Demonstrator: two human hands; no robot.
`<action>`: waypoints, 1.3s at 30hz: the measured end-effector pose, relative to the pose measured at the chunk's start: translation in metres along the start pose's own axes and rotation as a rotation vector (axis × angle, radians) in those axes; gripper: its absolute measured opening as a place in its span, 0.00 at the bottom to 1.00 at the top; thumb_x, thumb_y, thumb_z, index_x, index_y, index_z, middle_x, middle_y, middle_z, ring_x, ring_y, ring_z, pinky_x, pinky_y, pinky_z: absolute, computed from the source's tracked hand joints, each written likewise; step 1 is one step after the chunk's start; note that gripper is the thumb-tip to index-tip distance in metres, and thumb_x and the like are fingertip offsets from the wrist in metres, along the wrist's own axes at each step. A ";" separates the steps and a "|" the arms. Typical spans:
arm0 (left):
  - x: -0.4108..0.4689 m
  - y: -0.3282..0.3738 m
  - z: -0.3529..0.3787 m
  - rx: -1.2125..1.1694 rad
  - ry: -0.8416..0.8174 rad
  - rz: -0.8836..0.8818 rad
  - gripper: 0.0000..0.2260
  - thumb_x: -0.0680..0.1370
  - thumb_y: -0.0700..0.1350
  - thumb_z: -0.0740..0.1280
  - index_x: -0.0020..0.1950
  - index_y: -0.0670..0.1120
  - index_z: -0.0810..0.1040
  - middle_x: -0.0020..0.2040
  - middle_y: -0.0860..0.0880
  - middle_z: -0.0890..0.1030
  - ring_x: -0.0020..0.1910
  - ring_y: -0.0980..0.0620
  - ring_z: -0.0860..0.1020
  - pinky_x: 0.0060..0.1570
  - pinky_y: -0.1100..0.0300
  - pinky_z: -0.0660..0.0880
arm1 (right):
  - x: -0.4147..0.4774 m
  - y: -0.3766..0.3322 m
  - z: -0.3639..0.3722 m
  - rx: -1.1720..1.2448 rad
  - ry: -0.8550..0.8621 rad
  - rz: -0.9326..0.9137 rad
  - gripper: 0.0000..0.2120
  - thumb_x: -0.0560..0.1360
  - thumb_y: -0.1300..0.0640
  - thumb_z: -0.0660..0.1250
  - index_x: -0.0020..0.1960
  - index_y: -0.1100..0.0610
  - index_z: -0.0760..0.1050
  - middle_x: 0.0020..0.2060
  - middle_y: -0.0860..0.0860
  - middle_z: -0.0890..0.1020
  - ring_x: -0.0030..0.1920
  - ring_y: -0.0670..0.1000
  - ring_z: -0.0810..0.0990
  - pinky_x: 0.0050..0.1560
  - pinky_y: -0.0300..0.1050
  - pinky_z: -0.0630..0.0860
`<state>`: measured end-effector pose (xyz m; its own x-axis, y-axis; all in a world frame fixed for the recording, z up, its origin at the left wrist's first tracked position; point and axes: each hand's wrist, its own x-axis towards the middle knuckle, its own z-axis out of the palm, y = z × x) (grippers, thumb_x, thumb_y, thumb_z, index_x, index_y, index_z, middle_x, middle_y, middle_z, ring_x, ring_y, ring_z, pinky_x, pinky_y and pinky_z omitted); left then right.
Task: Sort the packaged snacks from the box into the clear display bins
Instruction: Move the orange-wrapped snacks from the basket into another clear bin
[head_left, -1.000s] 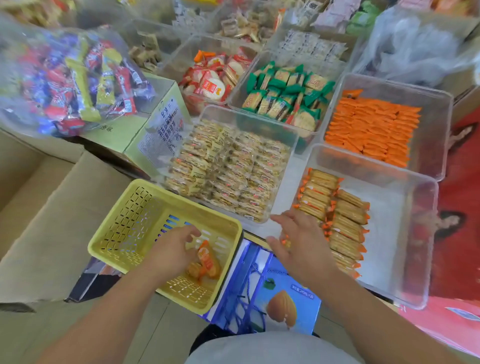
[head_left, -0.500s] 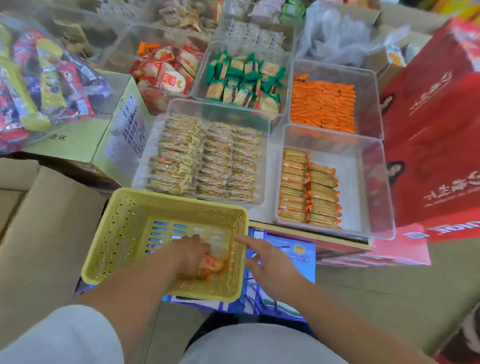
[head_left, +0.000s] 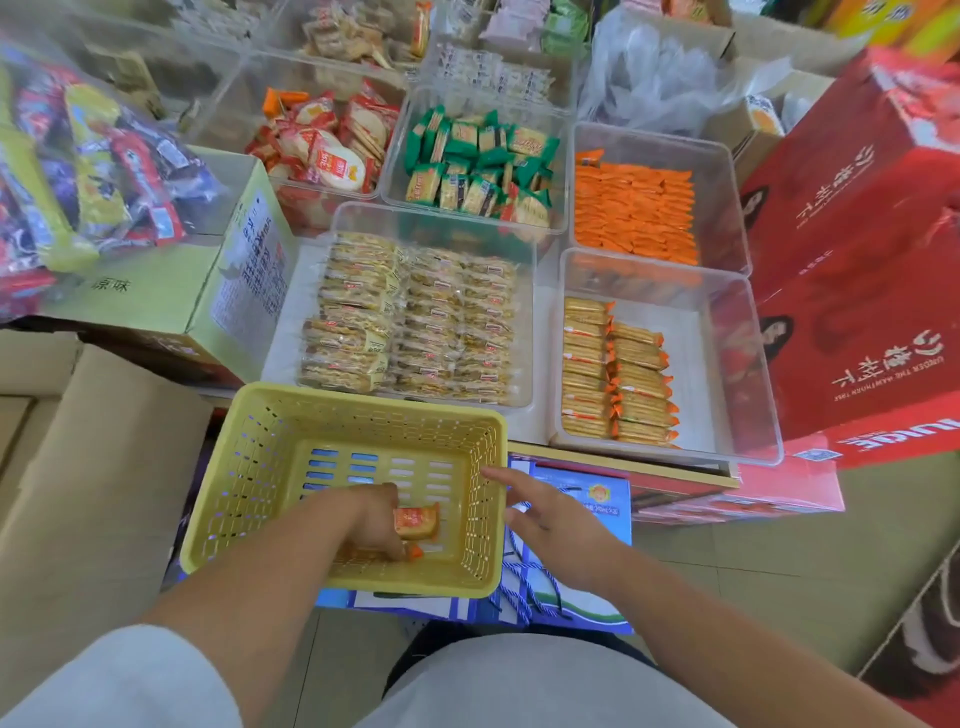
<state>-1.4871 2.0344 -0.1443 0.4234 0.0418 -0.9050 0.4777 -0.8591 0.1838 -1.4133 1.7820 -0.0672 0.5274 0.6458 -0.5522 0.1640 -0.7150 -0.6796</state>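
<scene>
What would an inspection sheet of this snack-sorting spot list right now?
Surface: pale shelf top, clear bins standing on it.
Job's things: yellow basket holds an orange snack packet; front right bin part-filled with cracker packets.
Clutter: bag of mixed sweets, cardboard boxes, red cartons.
Grippers: left hand grips the packet inside the basket; right hand open beside the basket's right rim.
Cables: nothing seen.
Surroundings: more bins behind with green packets, orange packets, yellow packets.
</scene>
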 end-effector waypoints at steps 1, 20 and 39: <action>-0.002 -0.002 -0.001 -0.020 -0.007 -0.001 0.38 0.73 0.59 0.76 0.76 0.49 0.63 0.69 0.47 0.74 0.59 0.47 0.75 0.55 0.53 0.75 | 0.000 0.000 0.000 0.002 -0.002 0.003 0.23 0.85 0.49 0.56 0.68 0.21 0.60 0.61 0.42 0.74 0.49 0.45 0.79 0.49 0.42 0.77; -0.078 -0.020 -0.020 -0.920 0.212 0.331 0.14 0.74 0.41 0.77 0.54 0.49 0.76 0.42 0.51 0.82 0.41 0.53 0.79 0.41 0.58 0.72 | 0.001 -0.006 -0.009 -0.099 0.005 -0.035 0.23 0.85 0.50 0.58 0.70 0.23 0.60 0.56 0.44 0.73 0.50 0.42 0.76 0.48 0.32 0.72; -0.105 0.198 0.005 -1.679 0.639 0.362 0.13 0.80 0.59 0.64 0.57 0.54 0.83 0.49 0.45 0.86 0.45 0.49 0.83 0.42 0.49 0.80 | 0.002 0.013 -0.113 0.426 -0.084 -0.124 0.10 0.82 0.45 0.63 0.48 0.47 0.80 0.44 0.52 0.83 0.45 0.56 0.83 0.49 0.56 0.79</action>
<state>-1.4412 1.8576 -0.0154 0.6716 0.5027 -0.5443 0.3127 0.4737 0.8233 -1.3163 1.7438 -0.0224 0.4533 0.7518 -0.4789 -0.1454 -0.4678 -0.8718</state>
